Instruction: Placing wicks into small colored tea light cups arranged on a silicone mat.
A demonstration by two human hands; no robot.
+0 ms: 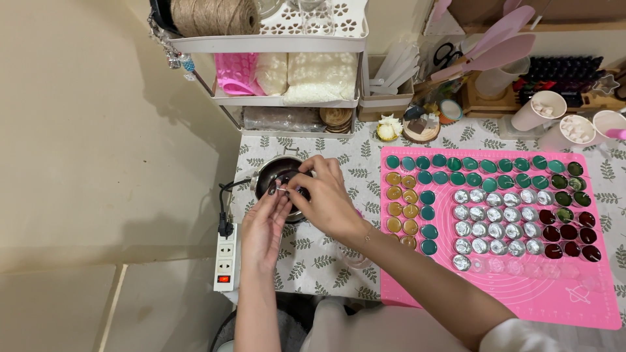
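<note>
Two hands are being held over a small metal pot [277,171]: a thin wick piece [282,190] is being pinched between left hand [264,225] and right hand [326,199] fingertips.

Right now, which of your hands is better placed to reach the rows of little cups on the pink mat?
Probably the right hand. Both hands meet over the small metal pot, pinching something too small to identify, but the right forearm already crosses the pink mat, nearest the amber cups. The left hand sits on the far side by the power strip.

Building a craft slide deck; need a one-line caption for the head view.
Both hands pinch a small item over a metal pot, beside a pink mat of filled tins.
</note>
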